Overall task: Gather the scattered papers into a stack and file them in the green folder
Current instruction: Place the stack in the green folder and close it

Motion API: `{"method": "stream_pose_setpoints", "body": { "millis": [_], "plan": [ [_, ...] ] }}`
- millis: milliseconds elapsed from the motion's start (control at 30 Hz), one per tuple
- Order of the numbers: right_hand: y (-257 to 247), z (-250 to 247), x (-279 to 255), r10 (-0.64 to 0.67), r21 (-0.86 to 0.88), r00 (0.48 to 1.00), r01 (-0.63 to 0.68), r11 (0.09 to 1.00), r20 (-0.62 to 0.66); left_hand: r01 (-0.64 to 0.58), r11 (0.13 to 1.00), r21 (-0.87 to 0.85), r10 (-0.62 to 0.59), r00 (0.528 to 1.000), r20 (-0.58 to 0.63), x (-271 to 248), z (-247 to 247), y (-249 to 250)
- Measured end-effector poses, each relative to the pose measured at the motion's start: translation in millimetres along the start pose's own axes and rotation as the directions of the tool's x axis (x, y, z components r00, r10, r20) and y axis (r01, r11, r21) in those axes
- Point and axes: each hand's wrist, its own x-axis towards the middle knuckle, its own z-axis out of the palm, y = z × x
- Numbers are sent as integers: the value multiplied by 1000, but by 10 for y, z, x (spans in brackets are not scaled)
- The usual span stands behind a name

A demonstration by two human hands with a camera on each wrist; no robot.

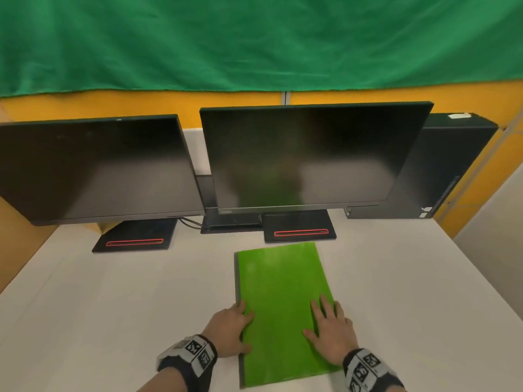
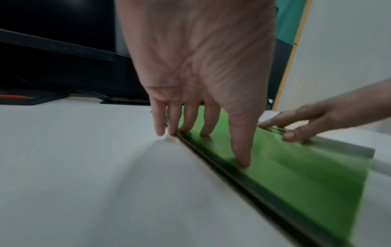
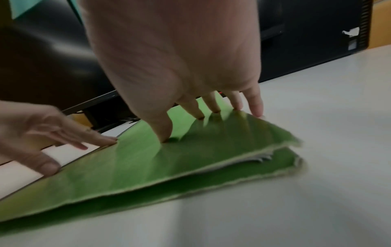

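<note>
The green folder (image 1: pixel 280 309) lies shut on the white desk in front of me, its dark spine on the left. My left hand (image 1: pixel 230 329) rests with straight fingers on the spine edge (image 2: pixel 211 155), thumb on the cover. My right hand (image 1: pixel 329 329) presses flat on the cover near the right edge. In the right wrist view the green folder (image 3: pixel 148 163) gapes a little at its open side, and white papers (image 3: pixel 251 159) show between the covers. No loose papers lie on the desk.
Two dark monitors (image 1: pixel 96 168) (image 1: pixel 305 157) stand at the back on black bases with red stripes. A black computer case (image 1: pixel 441 171) stands at the back right. The white desk (image 1: pixel 99 306) runs wide on both sides of the folder.
</note>
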Motion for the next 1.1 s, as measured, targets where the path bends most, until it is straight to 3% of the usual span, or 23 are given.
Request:
{"method": "stream_pose_setpoints", "body": {
  "millis": [200, 367, 533, 667, 833, 1100],
  "plan": [
    [594, 81, -472, 269, 14, 959, -268, 963, -89, -277, 958, 70, 280, 960, -31, 401, 54, 625],
    [1295, 30, -540, 450, 96, 874, -440, 893, -186, -335, 934, 127, 328, 942, 78, 897, -125, 1456],
    [1866, -229, -306, 477, 123, 871, -464, 877, -118, -269, 955, 127, 252, 958, 135, 1379, -244, 2026],
    [2115, -437, 1, 416, 155, 909, -407, 900, -27, -174, 981, 87, 160, 976, 146, 1698, -346, 2210],
    [2248, -582, 322, 367, 173, 928, -372, 912, 59, -100, 993, 58, 90, 985, 149, 1933, -492, 2234],
    [2306, -618, 474, 346, 149, 938, -346, 926, 25, -118, 993, -19, 119, 990, 79, 1969, -621, 2119]
  ]
}}
